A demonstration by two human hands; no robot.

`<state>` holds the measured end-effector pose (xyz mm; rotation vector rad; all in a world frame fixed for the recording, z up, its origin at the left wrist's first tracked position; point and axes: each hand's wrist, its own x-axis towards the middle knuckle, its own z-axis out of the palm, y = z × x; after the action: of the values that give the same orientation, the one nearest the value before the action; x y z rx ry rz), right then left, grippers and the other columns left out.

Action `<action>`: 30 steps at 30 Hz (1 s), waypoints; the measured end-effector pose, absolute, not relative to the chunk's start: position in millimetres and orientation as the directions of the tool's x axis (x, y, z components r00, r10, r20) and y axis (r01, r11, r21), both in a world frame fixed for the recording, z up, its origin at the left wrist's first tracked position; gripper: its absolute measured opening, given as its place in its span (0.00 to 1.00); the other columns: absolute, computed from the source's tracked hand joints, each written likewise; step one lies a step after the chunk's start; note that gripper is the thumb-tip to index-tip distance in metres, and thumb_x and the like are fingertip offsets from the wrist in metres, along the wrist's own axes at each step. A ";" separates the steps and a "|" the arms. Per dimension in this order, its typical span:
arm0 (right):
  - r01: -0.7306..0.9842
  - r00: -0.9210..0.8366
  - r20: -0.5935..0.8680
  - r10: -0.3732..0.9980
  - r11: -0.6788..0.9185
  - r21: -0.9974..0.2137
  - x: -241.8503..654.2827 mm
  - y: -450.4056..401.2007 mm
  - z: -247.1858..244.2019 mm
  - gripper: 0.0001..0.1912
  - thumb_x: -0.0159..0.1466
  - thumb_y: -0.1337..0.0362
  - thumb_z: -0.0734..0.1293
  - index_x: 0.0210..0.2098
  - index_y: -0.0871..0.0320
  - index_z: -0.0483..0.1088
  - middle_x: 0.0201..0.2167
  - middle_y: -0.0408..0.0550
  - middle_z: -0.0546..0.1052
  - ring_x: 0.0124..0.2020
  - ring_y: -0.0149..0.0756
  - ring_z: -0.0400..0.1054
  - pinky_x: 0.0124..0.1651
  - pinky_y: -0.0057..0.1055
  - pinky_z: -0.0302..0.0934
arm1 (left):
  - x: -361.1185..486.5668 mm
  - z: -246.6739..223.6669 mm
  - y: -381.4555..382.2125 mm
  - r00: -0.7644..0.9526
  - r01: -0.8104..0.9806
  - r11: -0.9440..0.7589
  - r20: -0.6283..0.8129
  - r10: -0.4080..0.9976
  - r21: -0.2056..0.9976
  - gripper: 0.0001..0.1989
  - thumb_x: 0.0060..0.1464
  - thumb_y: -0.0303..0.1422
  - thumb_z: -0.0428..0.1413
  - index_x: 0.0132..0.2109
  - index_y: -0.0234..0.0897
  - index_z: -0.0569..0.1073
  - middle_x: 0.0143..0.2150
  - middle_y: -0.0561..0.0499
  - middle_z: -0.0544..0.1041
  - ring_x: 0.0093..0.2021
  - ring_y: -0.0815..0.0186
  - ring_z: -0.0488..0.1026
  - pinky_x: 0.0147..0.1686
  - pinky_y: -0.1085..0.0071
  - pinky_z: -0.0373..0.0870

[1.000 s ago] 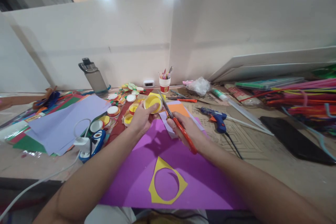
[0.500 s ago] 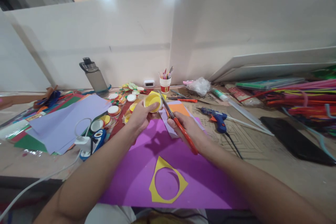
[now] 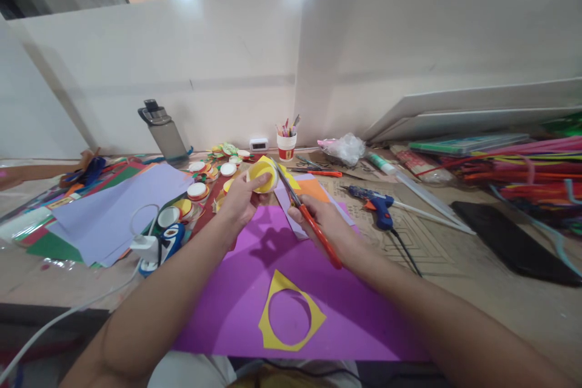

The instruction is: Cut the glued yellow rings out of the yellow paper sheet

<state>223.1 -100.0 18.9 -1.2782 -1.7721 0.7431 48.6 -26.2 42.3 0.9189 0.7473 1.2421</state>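
Note:
My left hand [image 3: 240, 200] is closed on a shallow round white cup [image 3: 262, 176] with a yellow inside, its thumb in the opening. A piece of yellow paper [image 3: 291, 180] shows just behind the cup. In my right hand [image 3: 322, 218] are red-handled scissors [image 3: 313, 224], their blades pointing up and left beside the cup's right edge. Below both hands a purple sheet [image 3: 218, 315] covers the table front. On it lies a yellow paper offcut [image 3: 273, 339] with a round hole. Lilac and orange paper [image 3: 313, 188] lies behind my right hand.
At left are lilac sheets [image 3: 118, 206], a power strip [image 3: 170, 242] and a bottle [image 3: 164, 136]. Several round lids [image 3: 197, 190] lie left of my hands. A pen cup [image 3: 286, 147] stands behind. Right are a glue gun [image 3: 379, 206], a black slab [image 3: 509, 242] and colourful stems [image 3: 536, 176].
My left hand has shifted slightly left with the cup, which is turned a little. More of the yellow paper shows between the cup and the scissors.

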 end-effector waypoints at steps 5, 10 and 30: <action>0.484 -0.156 0.257 0.954 0.301 -0.822 221.7 -101.4 21.1 0.15 0.65 0.53 0.62 0.27 0.55 0.61 0.22 0.41 0.67 0.23 0.31 0.57 0.28 0.31 0.48 | 52.8 41.6 -28.4 0.104 -0.497 0.071 -0.022 0.994 0.865 0.22 0.32 0.30 0.72 0.37 0.35 0.74 0.28 0.56 0.74 0.23 0.76 0.68 0.19 0.80 0.58; 0.461 -0.161 0.247 0.956 0.294 -0.837 221.6 -101.1 22.0 0.16 0.65 0.52 0.63 0.27 0.55 0.62 0.23 0.42 0.68 0.25 0.32 0.59 0.28 0.31 0.49 | 51.5 41.0 -27.4 0.115 -0.489 0.057 0.000 0.993 0.870 0.20 0.34 0.30 0.72 0.36 0.35 0.73 0.29 0.55 0.75 0.25 0.74 0.70 0.22 0.79 0.63; 0.439 -0.199 0.230 0.953 0.297 -0.848 222.2 -104.6 28.7 0.16 0.66 0.49 0.61 0.29 0.55 0.62 0.22 0.40 0.66 0.23 0.31 0.57 0.27 0.30 0.51 | 47.7 41.0 -22.3 0.110 -0.452 0.074 -0.026 0.994 0.889 0.21 0.35 0.30 0.72 0.38 0.34 0.75 0.35 0.50 0.79 0.30 0.69 0.76 0.26 0.76 0.72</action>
<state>222.2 -104.6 28.7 -1.2565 -1.7817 0.8275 47.7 -22.3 41.0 0.8681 0.8111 1.2865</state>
